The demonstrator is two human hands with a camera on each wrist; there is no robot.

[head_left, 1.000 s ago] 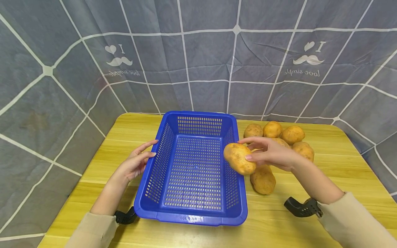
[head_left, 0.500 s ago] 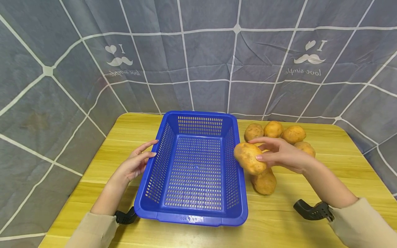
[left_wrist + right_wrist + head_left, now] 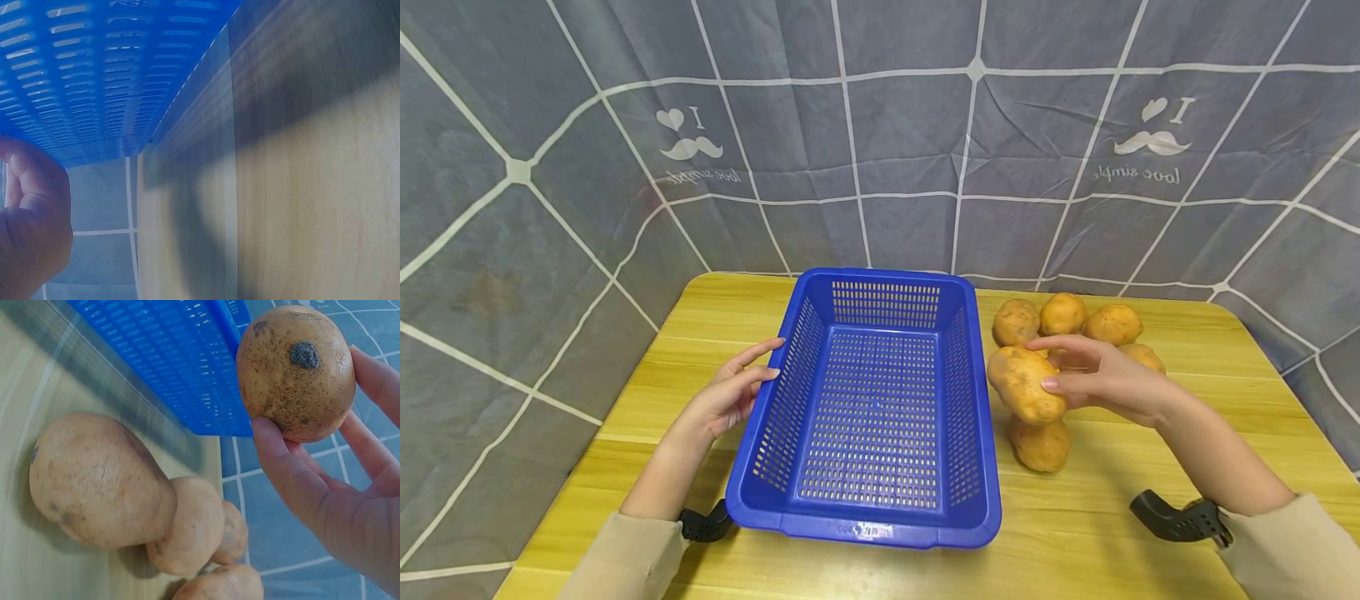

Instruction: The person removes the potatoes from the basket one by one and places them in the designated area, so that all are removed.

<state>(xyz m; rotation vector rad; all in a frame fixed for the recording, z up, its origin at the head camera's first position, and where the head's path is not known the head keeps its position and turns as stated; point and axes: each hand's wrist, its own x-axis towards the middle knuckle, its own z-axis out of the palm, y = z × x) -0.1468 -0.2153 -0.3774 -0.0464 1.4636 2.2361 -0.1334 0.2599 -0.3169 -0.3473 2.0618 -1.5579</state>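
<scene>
A blue slotted plastic basket [image 3: 865, 533] stands on the wooden table, its slotted floor in full view. My left hand [image 3: 730, 396] holds its left rim, thumb and index fingertips on the edge; the other fingers are partly hidden. In the left wrist view part of that hand [image 3: 34, 212] shows below the basket's side wall [image 3: 94, 69]. My right hand [image 3: 1108, 379] grips a potato [image 3: 1024, 387] between thumb and fingers, just right of the basket's right rim. A dark spot marks this raised potato [image 3: 294, 381] in the right wrist view. Beneath it lies another potato [image 3: 1041, 446].
Several potatoes lie at the back right, among them one nearest the basket [image 3: 1017, 321], a middle one [image 3: 1063, 313] and one farther right [image 3: 1114, 323]. A grey checked cloth [image 3: 902, 142] hangs behind the table [image 3: 1120, 550]. Black mounts [image 3: 1176, 517] sit on both wrists.
My right hand has moved to the right with the potato, from over the basket's right rim to beside it. The left hand and the basket have stayed in place.
</scene>
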